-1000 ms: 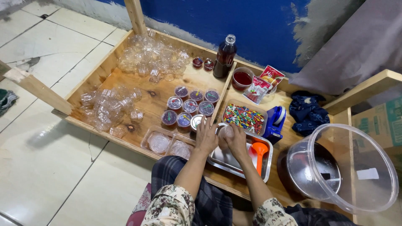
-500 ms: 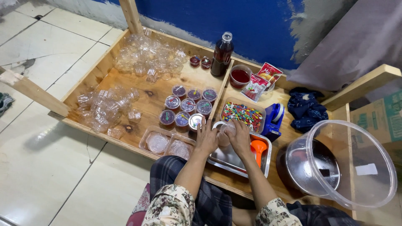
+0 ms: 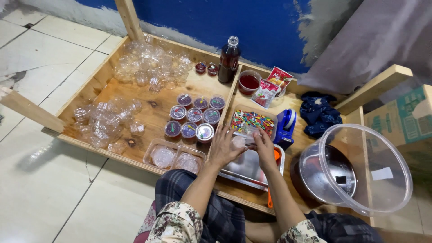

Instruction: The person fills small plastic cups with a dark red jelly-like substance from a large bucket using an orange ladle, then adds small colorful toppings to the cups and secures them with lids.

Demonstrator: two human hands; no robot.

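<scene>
both hands are drifting up off the steel tray [image 3: 243, 168], left hand [image 3: 223, 148] and right hand [image 3: 263, 148] together pinching a small clear cup [image 3: 237, 141] beside the candy tub [image 3: 252, 121], likely capping it before it joins the sealed jelly cups [image 3: 193, 117] beyond.

A low wooden work tray [image 3: 148, 110] on a pale tiled floor [image 3: 54, 193].
Behind it, a blue painted wall [image 3: 252, 22], patchy grey at right.

Dark bottle [image 3: 228, 60], red cup [image 3: 249, 83], sachets [image 3: 272, 87], blue cloth [image 3: 320, 113], clear tub [image 3: 357, 170], pile of empty cups [image 3: 150, 64], tape dispenser [image 3: 284, 128]
</scene>
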